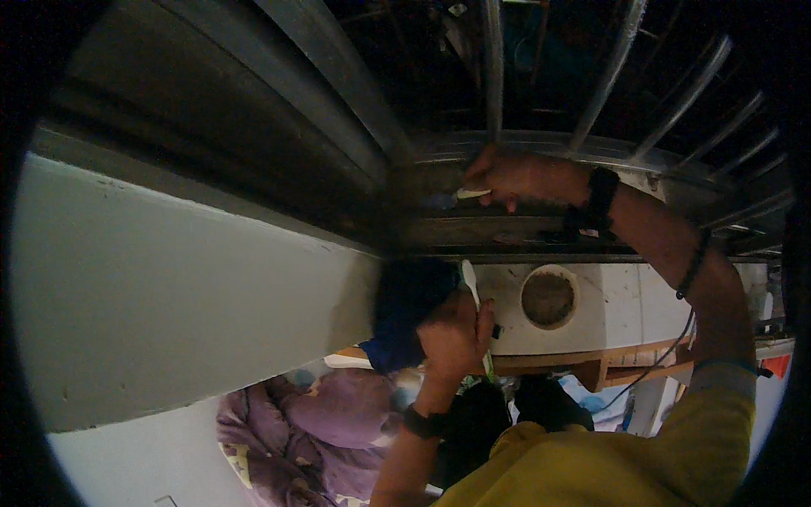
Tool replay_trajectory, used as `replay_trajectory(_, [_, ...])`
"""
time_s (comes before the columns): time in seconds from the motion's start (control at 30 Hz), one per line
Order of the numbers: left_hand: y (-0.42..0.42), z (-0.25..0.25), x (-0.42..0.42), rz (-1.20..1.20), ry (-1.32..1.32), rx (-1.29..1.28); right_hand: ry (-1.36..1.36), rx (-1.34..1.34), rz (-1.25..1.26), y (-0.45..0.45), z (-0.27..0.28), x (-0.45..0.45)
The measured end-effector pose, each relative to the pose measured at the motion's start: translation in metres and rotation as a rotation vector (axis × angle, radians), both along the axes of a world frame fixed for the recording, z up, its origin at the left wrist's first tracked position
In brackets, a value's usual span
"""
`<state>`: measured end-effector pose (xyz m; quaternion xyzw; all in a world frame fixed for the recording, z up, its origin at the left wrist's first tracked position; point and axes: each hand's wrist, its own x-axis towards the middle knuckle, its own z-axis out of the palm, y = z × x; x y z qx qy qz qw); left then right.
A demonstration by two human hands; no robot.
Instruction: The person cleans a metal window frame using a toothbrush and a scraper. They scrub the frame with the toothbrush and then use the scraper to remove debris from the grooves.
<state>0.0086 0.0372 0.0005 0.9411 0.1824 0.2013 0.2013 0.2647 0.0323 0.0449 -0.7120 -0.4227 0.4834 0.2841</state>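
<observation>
My left hand [451, 336] grips a slim white-and-green handled tool [469, 279], possibly a toothbrush, above a white ledge. A dark blue cloth [405, 310] lies against that hand; whether the fingers also hold it, I cannot tell. My right hand [507, 176] reaches over the dark window track [443, 228] and holds a short pale tool [474, 192]. Its bluish far end is blurred, perhaps bristles. Between the hands and to the right, a round pale tub [575, 298] of murky brown liquid stands on the white ledge [618, 304].
Metal window bars [494, 76] rise beyond the track, with darkness behind. A pale wall panel [190, 285] closes off the left side. Below are purple patterned bedding [348, 405] and a wooden shelf edge [545, 362]. A dark cable [659, 364] hangs near my right arm.
</observation>
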Motion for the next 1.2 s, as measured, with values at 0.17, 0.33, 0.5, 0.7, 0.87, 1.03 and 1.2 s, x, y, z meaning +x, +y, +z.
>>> replay_trajectory(0.17, [0.0, 0.0, 0.0, -0.001, -0.003, 0.009, 0.481, 0.132, -0.239, -0.016, -0.015, 0.005])
replay_trajectory(0.33, [-0.003, -0.002, 0.0, -0.028, -0.017, -0.012, 0.911, 0.461, -0.537, -0.005, -0.018, 0.005])
replay_trajectory(0.5, [0.001, -0.004, -0.002, -0.02, -0.055, -0.004, 0.051, 0.141, -0.455, 0.001, 0.017, -0.036])
replay_trajectory(0.7, [-0.001, -0.003, -0.002, -0.027, -0.048, -0.012, -0.677, 0.37, 0.015, 0.005, -0.024, -0.017])
replay_trajectory(0.87, [-0.001, -0.001, 0.0, -0.02, -0.059, -0.009, -0.599, 0.355, 0.192, 0.011, -0.017, -0.019])
replay_trajectory(1.03, [0.0, -0.001, -0.002, -0.013, -0.044, 0.0, -0.044, 0.031, -0.029, 0.02, -0.003, -0.013])
replay_trajectory(1.2, [-0.001, -0.002, 0.0, -0.018, -0.048, -0.023, 0.37, 0.214, -0.107, 0.002, -0.032, 0.006])
